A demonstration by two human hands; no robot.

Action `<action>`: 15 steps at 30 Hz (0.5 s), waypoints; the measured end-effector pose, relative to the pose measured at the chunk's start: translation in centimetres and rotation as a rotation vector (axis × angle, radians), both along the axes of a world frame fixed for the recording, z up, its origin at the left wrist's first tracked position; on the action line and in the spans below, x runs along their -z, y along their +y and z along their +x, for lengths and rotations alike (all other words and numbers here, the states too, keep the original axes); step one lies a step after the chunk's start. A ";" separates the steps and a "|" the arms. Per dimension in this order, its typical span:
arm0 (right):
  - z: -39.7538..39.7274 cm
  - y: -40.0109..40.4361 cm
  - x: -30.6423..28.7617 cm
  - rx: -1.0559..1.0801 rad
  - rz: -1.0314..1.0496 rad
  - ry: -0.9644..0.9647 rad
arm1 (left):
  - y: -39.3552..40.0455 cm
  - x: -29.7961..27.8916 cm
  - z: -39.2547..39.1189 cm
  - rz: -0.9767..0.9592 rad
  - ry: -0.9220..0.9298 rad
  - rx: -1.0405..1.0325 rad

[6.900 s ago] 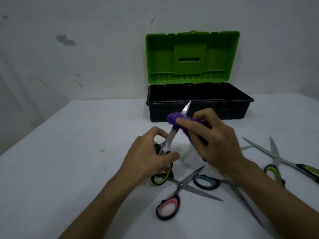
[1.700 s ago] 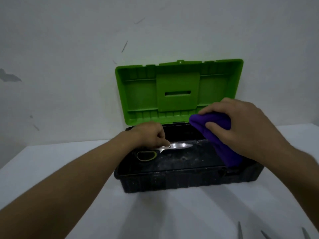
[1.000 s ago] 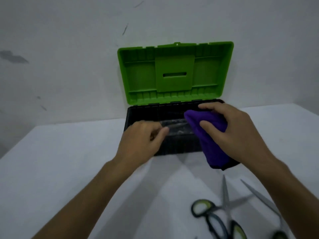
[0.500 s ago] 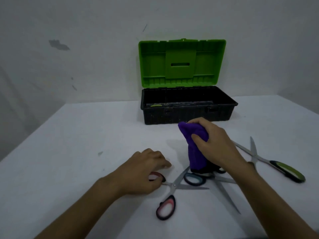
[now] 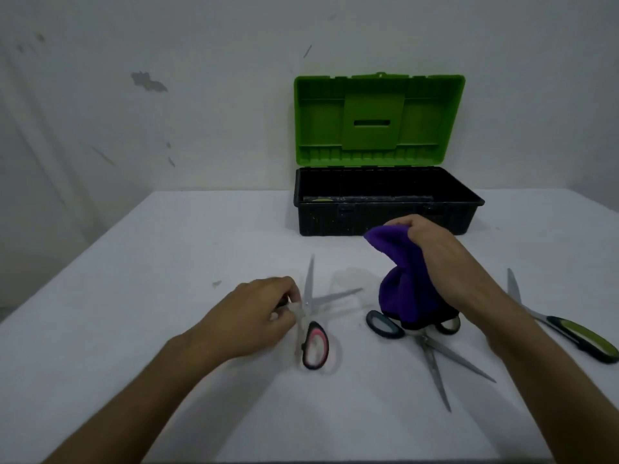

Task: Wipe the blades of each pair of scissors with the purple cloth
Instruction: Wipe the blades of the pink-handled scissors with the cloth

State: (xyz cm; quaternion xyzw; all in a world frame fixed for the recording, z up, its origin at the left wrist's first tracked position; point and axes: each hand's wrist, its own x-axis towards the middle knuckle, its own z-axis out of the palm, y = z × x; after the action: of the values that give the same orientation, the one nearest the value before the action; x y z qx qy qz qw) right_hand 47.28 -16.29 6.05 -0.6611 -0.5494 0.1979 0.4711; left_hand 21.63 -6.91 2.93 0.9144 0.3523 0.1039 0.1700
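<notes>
- The left hand reaches in from the lower left, fingers curled around one handle of the pink-handled scissors; that handle is hidden under the hand and blurred.
- The pair's blades are spread in a V, pointing away from the person; its other pink-and-black loop lies just right of the hand on the white worktop.
- The right hand comes in from the lower right, fingers bunched tight on the purple cloth, which hangs down in soft, fleecy folds.
- The cloth's lower edge drapes over the handles of the blue-handled scissors, hiding part of them; their steel blades point toward the person, spread apart.
- The green-handled scissors lie at the right, partly behind the right forearm.
- A black plastic toolbox stands open at the back, its ribbed green lid upright; a yellow-green shape inside is hard to make out.
</notes>
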 end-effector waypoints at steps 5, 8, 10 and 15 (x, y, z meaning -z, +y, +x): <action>-0.9 1.0 0.2 -0.126 0.142 -0.173 | 0.9 -0.3 -0.9 -0.217 -0.355 -0.202; -1.3 2.5 0.6 -0.114 0.281 -0.365 | 1.5 -0.1 0.2 -0.438 -0.578 -0.273; -1.5 3.7 1.0 -0.073 0.399 -0.539 | 1.8 -0.1 1.4 -0.495 -0.660 -0.285; -1.4 5.9 2.8 -0.152 0.530 -0.741 | 2.3 0.9 3.7 -0.443 -0.710 -0.312</action>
State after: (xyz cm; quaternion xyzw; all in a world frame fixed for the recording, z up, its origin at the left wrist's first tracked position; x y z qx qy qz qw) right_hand 45.86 -10.39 3.29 -0.5018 -0.7594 -0.1652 0.3797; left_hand 25.35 -4.63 2.01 0.6995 0.4197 0.3576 0.4546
